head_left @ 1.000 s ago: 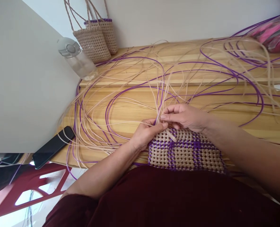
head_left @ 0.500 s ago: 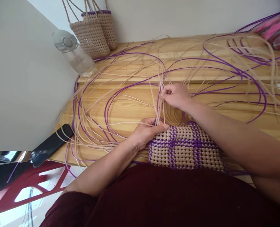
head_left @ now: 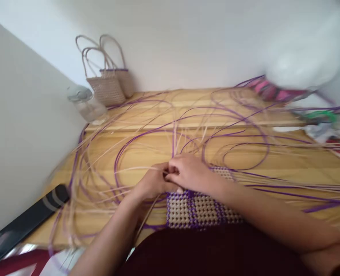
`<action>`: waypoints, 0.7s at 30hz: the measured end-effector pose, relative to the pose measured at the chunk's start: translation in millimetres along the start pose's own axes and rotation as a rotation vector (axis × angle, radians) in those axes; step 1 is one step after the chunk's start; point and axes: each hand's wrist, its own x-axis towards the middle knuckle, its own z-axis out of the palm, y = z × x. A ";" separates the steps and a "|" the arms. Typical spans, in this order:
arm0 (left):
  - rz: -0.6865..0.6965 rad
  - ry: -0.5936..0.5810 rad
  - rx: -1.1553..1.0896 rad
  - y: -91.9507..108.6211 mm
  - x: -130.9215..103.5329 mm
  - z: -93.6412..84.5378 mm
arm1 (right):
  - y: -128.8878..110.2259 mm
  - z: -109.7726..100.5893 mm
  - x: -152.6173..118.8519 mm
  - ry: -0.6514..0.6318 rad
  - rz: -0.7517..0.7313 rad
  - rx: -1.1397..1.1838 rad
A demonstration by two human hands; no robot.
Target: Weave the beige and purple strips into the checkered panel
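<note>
The purple-and-beige woven panel (head_left: 206,209) lies on the near side of the fingers, its far left corner under the left hand (head_left: 157,182), which clasps it between thumb and bent fingers. Over that corner, the right hand (head_left: 190,172) curls its fingertips together; blur hides whether they pinch a strand. Purple strands (head_left: 115,168) loop beyond the panel.

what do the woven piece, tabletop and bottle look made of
Woven piece: likely plastic strips, possibly plant fibre, going by the even two-colour weave; blur obscures the finish.
Tabletop: pale wood or wood-effect board, judging by long grain bands; sheen unclear.
Bottle: clear plastic or glass, since its body is see-through; the opaque grey lid looks plastic.
</note>
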 end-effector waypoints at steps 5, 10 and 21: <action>-0.080 -0.071 -0.112 0.6 3.4 -6.5 | -2.7 -0.7 -3.0 0.160 -0.013 -0.048; -0.198 -0.108 -0.278 4.8 0.1 -1.7 | 34.1 -66.3 -13.0 0.421 0.184 -0.023; -0.117 -0.063 -0.334 -5.6 4.0 13.3 | 159.2 -146.9 -82.5 0.564 0.860 -0.341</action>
